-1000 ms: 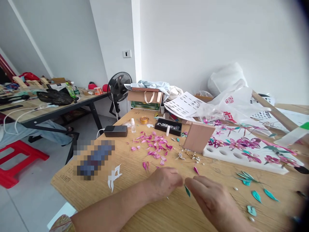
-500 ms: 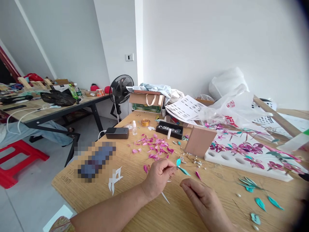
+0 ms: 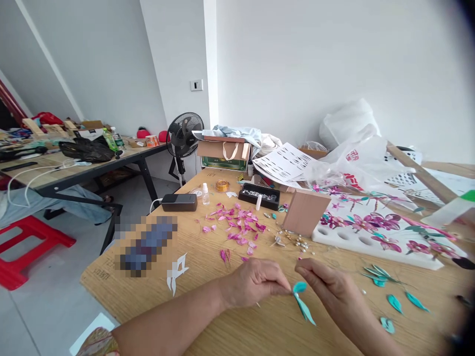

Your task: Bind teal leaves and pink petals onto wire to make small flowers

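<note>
My left hand [image 3: 256, 281] is closed in a pinch on a teal leaf sprig [image 3: 305, 307] with a small white bead at its joint. Its two leaves stick out to the right of my fingertips, one curling up and one pointing down. Just right of the sprig, my right hand [image 3: 328, 281] is also pinched closed; whatever lies between its fingers is too fine to make out. Loose pink petals [image 3: 241, 222] lie beyond my hands. To the right lie several more teal leaves [image 3: 394, 303].
A wooden block [image 3: 307, 211] stands by a white foam board [image 3: 386, 249] bearing pink flowers. Behind the petals are a black tray [image 3: 259, 197], a small clear bottle [image 3: 205, 195] and a black power bank [image 3: 179, 202]. A white paper cutout [image 3: 177, 273] lies at left.
The leaf sprig has moved right and down with my left hand, and its leaves now hang lower. My right hand has shifted up and to the right.
</note>
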A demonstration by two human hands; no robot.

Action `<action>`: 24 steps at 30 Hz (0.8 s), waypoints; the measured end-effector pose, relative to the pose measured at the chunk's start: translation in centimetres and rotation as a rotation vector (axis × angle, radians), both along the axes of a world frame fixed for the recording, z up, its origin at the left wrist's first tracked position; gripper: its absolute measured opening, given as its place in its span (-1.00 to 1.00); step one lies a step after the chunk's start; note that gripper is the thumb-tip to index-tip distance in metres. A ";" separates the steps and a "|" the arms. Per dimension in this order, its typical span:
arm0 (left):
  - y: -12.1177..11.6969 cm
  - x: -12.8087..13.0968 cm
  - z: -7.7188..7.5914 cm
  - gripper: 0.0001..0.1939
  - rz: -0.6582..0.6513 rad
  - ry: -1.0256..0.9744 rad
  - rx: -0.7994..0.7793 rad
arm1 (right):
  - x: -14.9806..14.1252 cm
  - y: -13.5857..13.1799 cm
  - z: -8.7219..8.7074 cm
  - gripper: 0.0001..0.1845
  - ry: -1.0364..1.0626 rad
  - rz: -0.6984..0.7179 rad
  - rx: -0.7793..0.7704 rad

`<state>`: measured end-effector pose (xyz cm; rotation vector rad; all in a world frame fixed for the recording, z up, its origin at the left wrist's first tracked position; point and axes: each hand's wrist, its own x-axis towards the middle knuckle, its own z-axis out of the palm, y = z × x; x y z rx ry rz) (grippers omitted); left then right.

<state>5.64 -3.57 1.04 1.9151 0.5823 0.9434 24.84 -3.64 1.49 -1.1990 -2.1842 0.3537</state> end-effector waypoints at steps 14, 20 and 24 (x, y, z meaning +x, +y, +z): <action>0.4 0.3 -0.2 -0.88 0.601 -0.112 -0.102 | -4.4 -2.2 -1.7 -0.60 0.301 0.030 -0.455; -0.1 0.6 0.4 -0.86 0.533 -0.292 -0.347 | -4.5 -1.6 -2.0 -0.47 0.442 0.037 -0.644; -0.5 0.8 0.4 -0.85 0.433 -0.366 -0.455 | -4.2 -1.3 -2.1 -0.40 0.474 0.081 -0.829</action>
